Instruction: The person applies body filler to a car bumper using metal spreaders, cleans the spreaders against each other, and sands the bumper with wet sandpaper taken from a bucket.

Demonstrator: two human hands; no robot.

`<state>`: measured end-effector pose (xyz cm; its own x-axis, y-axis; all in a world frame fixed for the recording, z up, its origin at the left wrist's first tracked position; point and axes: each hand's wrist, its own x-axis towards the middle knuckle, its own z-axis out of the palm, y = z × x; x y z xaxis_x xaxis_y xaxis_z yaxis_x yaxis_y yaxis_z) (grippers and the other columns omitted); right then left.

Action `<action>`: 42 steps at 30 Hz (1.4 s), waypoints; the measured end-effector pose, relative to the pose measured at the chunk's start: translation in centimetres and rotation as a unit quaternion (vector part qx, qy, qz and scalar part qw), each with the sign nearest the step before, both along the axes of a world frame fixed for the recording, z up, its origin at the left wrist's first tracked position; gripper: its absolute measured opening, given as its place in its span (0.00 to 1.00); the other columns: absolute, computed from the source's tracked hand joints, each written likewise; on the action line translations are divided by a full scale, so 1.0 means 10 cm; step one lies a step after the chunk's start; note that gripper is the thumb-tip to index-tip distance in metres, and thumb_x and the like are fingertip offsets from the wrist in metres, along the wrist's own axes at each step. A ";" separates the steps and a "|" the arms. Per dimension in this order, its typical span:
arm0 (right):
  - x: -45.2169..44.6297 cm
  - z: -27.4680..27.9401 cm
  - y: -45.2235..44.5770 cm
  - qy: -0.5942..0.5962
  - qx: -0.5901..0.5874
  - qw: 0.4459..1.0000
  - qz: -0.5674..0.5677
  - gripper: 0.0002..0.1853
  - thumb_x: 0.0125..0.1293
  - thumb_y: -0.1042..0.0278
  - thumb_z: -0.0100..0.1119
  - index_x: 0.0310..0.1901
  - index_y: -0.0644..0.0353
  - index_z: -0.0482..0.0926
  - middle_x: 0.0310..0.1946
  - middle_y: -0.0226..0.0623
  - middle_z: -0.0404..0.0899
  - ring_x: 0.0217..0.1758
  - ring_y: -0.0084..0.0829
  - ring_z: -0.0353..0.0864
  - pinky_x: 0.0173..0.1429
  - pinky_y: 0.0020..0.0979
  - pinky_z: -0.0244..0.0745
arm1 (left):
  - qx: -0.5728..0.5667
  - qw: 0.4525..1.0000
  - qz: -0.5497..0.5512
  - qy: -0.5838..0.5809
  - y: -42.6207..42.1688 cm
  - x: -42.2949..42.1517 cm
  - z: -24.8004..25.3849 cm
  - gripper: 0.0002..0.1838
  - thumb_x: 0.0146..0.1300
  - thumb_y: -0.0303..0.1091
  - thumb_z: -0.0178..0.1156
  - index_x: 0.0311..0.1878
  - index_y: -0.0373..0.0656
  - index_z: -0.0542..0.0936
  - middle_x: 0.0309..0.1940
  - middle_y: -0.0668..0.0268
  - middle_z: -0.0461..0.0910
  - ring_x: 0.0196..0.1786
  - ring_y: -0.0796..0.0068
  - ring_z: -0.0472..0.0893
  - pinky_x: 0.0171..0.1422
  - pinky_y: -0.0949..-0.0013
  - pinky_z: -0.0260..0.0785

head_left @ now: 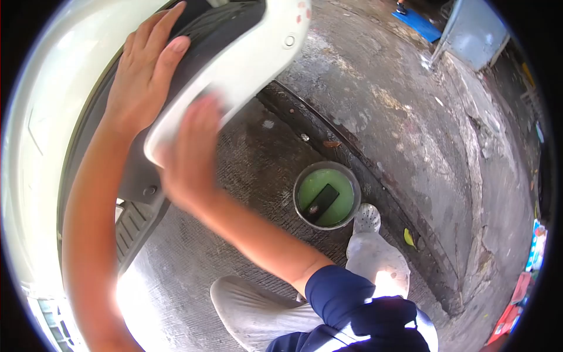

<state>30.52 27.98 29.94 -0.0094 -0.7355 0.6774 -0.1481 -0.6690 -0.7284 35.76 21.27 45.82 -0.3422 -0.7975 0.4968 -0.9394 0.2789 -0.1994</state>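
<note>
My left hand [143,70] lies with its fingers stretched out on the dark panel [202,35] of a white vehicle, its thumb apart from the fingers. My right hand [193,146] presses against the white curved bumper piece [249,53] beside that panel and is smeared by motion. Something dark shows at its fingertips, too blurred to name. Red marks and a small round hole are visible near the bumper's upper end. Below and to the right, a round bucket [357,199] of cloudy green liquid stands on the ground, with a black rectangular block [322,200] in it.
My shoe [368,218] is close beside the bucket. A narrow groove [352,138] crosses the rough concrete, with a yellow-green leaf [409,237] near it. A blue mat [416,24] and a grey metal panel [475,32] are at the far right.
</note>
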 end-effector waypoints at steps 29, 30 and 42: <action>0.31 -0.38 0.29 -0.279 0.118 0.952 0.041 0.45 0.80 0.52 0.46 0.82 0.71 0.34 0.84 0.64 0.26 0.87 0.64 0.27 0.86 0.60 0.32 | 0.063 0.997 0.043 -0.020 -0.07 -0.02 0.03 0.37 0.82 0.60 0.31 0.81 0.45 0.61 0.78 0.49 0.60 0.80 0.48 0.58 0.83 0.50 0.50; 0.33 -0.40 0.33 -0.284 0.121 0.950 0.046 0.45 0.80 0.51 0.45 0.82 0.71 0.35 0.84 0.64 0.26 0.87 0.64 0.27 0.86 0.61 0.31 | 0.063 0.997 0.048 -0.016 -0.06 -0.02 0.02 0.37 0.82 0.60 0.31 0.81 0.45 0.61 0.78 0.48 0.60 0.80 0.47 0.59 0.83 0.50 0.50; 0.23 -0.36 0.19 -0.321 0.137 0.935 0.060 0.44 0.81 0.50 0.43 0.82 0.70 0.33 0.84 0.62 0.24 0.87 0.62 0.25 0.87 0.56 0.29 | 0.080 0.993 0.081 -0.012 -0.02 -0.10 0.03 0.38 0.82 0.60 0.32 0.82 0.42 0.58 0.81 0.51 0.58 0.83 0.51 0.54 0.84 0.50 0.46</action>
